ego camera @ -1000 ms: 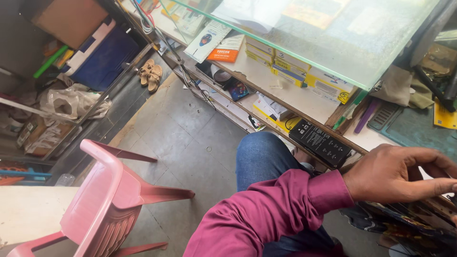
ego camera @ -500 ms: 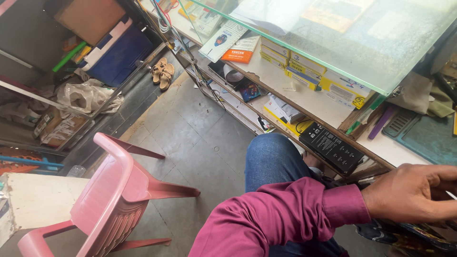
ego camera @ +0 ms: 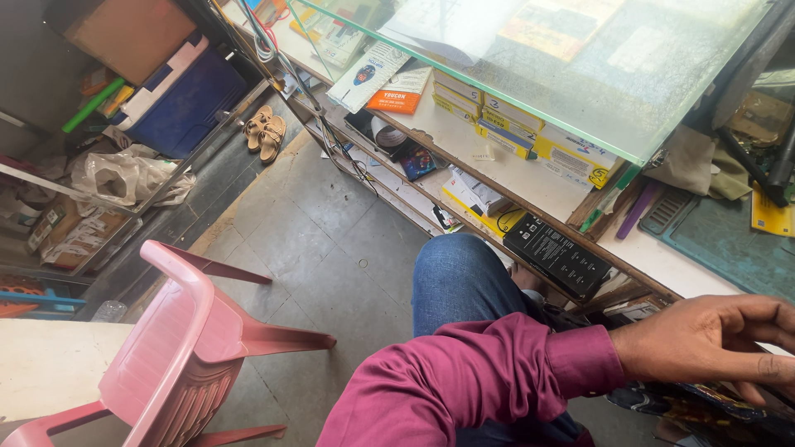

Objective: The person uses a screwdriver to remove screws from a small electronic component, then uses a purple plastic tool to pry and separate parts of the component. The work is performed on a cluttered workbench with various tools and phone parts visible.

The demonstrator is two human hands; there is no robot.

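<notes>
My left hand (ego camera: 704,339) reaches to the right edge of the view from a maroon sleeve (ego camera: 464,381). It rests low beside the counter, above dark clutter. Its fingers are curled and partly cut off by the frame edge, so I cannot tell whether they hold anything. A flat black rectangular device (ego camera: 556,255) lies on the shelf edge just up and left of the hand, apart from it. My knee in blue jeans (ego camera: 455,277) is under the sleeve. My right hand is out of view.
A pink plastic chair (ego camera: 178,339) stands on the grey tiled floor at lower left, beside a white tabletop (ego camera: 41,372). A glass counter top (ego camera: 580,74) covers shelves of yellow boxes (ego camera: 530,136). Sandals (ego camera: 265,132), a blue box (ego camera: 178,103) and plastic bags (ego camera: 124,178) lie at left.
The view has swung, so the chair and my arm have moved across the picture. My left hand has slid further right, its fingertips now cut off by the frame edge.
</notes>
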